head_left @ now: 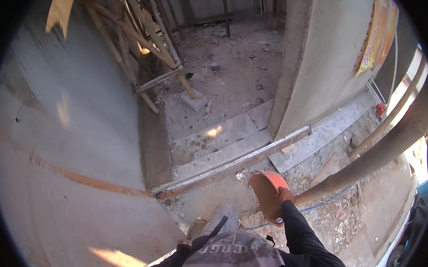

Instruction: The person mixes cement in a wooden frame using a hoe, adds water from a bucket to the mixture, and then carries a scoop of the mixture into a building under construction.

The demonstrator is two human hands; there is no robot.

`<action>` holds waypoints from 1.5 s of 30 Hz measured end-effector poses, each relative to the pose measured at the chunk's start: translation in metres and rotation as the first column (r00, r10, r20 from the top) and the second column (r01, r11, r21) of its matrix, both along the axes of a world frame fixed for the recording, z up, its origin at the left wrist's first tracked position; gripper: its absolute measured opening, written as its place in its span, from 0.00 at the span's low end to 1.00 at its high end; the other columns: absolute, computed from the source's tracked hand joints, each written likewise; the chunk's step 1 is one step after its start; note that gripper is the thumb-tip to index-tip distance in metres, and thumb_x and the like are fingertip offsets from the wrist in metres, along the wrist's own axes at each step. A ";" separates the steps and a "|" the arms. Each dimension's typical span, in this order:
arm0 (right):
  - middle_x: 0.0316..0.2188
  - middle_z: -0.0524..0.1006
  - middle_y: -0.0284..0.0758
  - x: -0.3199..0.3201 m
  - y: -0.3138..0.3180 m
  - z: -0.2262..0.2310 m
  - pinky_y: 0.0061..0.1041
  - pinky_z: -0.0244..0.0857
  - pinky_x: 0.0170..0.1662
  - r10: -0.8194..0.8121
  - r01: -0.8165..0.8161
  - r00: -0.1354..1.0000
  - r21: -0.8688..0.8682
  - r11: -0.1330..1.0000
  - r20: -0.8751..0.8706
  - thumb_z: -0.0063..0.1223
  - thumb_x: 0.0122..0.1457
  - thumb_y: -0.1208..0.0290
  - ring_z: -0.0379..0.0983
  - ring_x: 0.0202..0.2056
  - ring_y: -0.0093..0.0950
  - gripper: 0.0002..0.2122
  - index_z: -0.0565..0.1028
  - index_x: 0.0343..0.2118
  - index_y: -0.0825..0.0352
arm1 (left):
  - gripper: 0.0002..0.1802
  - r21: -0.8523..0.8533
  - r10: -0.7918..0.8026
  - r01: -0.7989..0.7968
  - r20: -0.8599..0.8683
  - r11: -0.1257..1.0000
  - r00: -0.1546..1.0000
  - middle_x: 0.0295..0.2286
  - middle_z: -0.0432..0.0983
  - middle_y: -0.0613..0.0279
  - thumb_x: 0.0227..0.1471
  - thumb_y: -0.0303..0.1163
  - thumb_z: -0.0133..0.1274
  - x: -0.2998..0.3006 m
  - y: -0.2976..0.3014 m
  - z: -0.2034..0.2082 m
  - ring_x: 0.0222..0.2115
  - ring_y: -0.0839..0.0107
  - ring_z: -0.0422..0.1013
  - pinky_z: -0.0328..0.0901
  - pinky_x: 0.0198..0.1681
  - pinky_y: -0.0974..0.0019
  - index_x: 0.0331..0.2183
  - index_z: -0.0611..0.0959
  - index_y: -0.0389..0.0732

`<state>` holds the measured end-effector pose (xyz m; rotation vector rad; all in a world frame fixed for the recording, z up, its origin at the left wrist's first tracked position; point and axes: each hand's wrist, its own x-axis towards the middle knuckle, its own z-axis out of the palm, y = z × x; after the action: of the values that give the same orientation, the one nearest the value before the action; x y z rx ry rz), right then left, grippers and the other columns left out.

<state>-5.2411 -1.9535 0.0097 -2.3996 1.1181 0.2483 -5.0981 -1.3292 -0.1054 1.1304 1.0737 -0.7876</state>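
My right hand (286, 196) grips the rim of an orange mortar pan (269, 176). The pan is tilted on its side, and its inside looks coated in grey-brown mortar. It hangs in front of me, over the rubble-strewn ground. My left hand (183, 247) is low beside my body, mostly covered by my sleeve and shirt; its fingers cannot be made out. Close to it is a tan, rounded thing (196, 229), partly hidden, whose kind I cannot tell.
A raised wooden board (236, 166) crosses the doorway ahead. Wooden trestle poles (132, 34) lean at the upper left beside a plastered wall (76, 108). Another wall (322, 66) stands right of the doorway. A thick pole (365, 161) slants across the right, above rubble and a blue hose (323, 203).
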 end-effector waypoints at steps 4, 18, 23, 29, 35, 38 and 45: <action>0.32 0.77 0.44 0.078 -0.074 0.002 0.43 0.68 0.37 -0.084 0.084 0.996 0.005 0.996 -0.020 0.59 0.48 0.62 0.76 0.37 0.45 0.11 0.72 0.33 0.59 | 0.16 -0.053 0.241 -0.246 -0.078 0.968 0.967 0.27 0.73 0.57 0.48 0.46 0.55 0.042 -0.066 0.005 0.30 0.68 0.72 0.66 0.34 0.60 0.32 0.78 0.44; 0.40 0.79 0.43 0.242 -0.232 0.098 0.38 0.69 0.47 0.068 -0.070 0.937 0.007 0.998 -0.342 0.56 0.46 0.61 0.75 0.44 0.42 0.17 0.77 0.40 0.61 | 0.16 -0.397 0.448 -0.490 -0.200 0.776 0.872 0.11 0.59 0.74 0.50 0.45 0.49 0.244 -0.226 0.036 0.16 0.69 0.63 0.64 0.27 0.59 0.17 0.69 0.50; 0.44 0.77 0.41 0.359 -0.250 0.177 0.35 0.68 0.50 0.301 -0.250 0.931 0.239 0.938 -0.206 0.56 0.45 0.59 0.75 0.46 0.40 0.19 0.78 0.41 0.60 | 0.18 -0.350 0.500 -0.518 -0.148 0.780 0.853 0.09 0.59 0.76 0.50 0.45 0.48 0.329 -0.284 0.057 0.14 0.69 0.63 0.64 0.28 0.60 0.15 0.67 0.50; 0.49 0.75 0.39 0.446 -0.339 0.012 0.34 0.65 0.54 0.185 -0.112 0.863 0.179 0.978 -0.470 0.55 0.44 0.57 0.72 0.50 0.38 0.22 0.77 0.45 0.58 | 0.17 -0.305 0.482 -0.489 -0.104 0.817 0.870 0.10 0.62 0.74 0.49 0.44 0.48 0.433 -0.342 0.095 0.14 0.71 0.64 0.64 0.30 0.61 0.16 0.66 0.49; 0.48 0.76 0.39 0.548 -0.406 -0.023 0.35 0.65 0.53 0.213 -0.059 0.856 0.320 0.945 -0.471 0.56 0.44 0.57 0.72 0.50 0.38 0.22 0.77 0.44 0.58 | 0.17 -0.052 0.465 -0.471 -0.093 0.881 0.880 0.11 0.56 0.76 0.48 0.48 0.45 0.544 -0.430 0.143 0.15 0.73 0.56 0.60 0.35 0.62 0.17 0.64 0.51; 0.48 0.76 0.38 0.587 -0.430 -0.001 0.35 0.66 0.53 0.207 -0.043 0.889 0.375 0.926 -0.409 0.57 0.45 0.57 0.72 0.50 0.38 0.22 0.77 0.44 0.58 | 0.16 0.005 0.453 -0.454 -0.082 0.891 0.888 0.13 0.57 0.75 0.47 0.48 0.46 0.618 -0.474 0.175 0.16 0.72 0.57 0.60 0.34 0.61 0.18 0.65 0.50; 0.47 0.76 0.38 0.719 -0.546 0.099 0.35 0.66 0.52 0.110 -0.095 0.993 0.315 0.944 -0.030 0.57 0.45 0.57 0.72 0.49 0.38 0.21 0.77 0.44 0.58 | 0.14 0.004 0.357 -0.357 -0.052 0.934 0.933 0.16 0.61 0.73 0.46 0.47 0.48 0.787 -0.604 0.197 0.19 0.70 0.59 0.62 0.34 0.59 0.21 0.67 0.49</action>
<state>-4.5217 -2.4993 0.1084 -2.1781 0.8980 0.4828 -4.3109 -1.9331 0.0917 0.8770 1.2756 -0.5326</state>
